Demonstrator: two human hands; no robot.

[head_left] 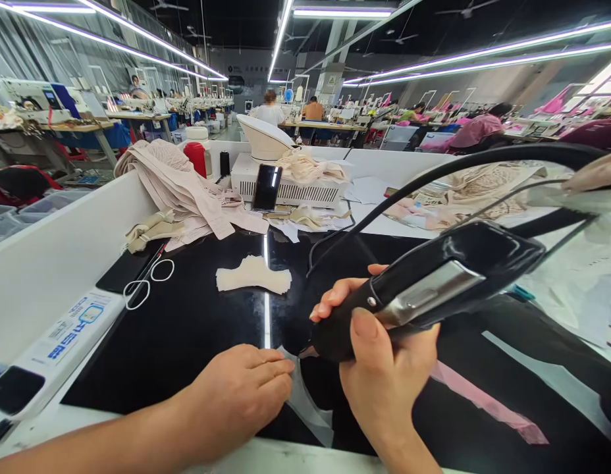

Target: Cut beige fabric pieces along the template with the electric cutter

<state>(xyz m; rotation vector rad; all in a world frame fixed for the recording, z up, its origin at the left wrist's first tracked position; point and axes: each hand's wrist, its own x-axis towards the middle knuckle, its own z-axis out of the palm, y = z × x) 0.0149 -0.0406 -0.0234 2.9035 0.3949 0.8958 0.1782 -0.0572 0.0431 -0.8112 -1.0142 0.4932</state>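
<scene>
My right hand (384,378) is wrapped round a bulky black handheld tool (355,309) with a silver lever and a thick black cable. Its narrow tip points down and left, close to a curved, translucent white strip (305,401) on the black work surface (177,355). The fingers of my left hand (246,388) are pressed together at the strip's upper end, partly hiding it. Whether the tip touches the strip I cannot tell. A shaped stack of cream fabric pieces (253,275) lies just beyond my hands.
Two white rubber bands (137,295) and a dark phone (130,266) lie at left. Beige fabric pieces (182,181) pile up behind. Another phone (266,187) leans on a white vented box (300,187). A pink strip (493,398) lies at right. White walls edge the table.
</scene>
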